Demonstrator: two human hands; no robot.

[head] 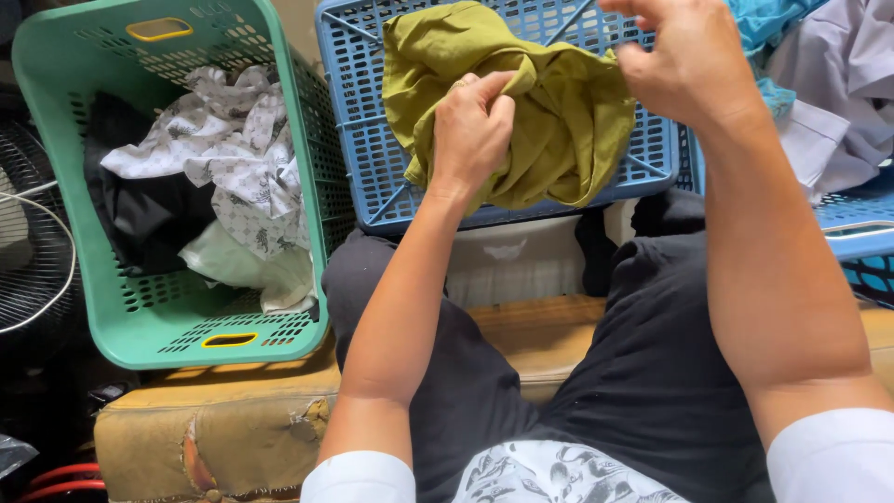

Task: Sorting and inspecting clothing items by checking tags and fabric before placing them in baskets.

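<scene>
One olive garment [549, 102] in hand, bunched and unfolded, held up against the blue crate [372, 140]. Left hand [470, 130] pinching a fold, fingers closed on the cloth; right hand [689, 61] gripping the upper edge, fingers curled shut on it. No neat fold visible yet. Green basket [56, 140] at left holding loose printed white, black and pale pieces. More clothes [838, 84] heaped at right, unsorted by the look.

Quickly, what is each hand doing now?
Left hand: closed, pinching the olive-green garment.
Right hand: closed, gripping the same garment's edge.
</scene>
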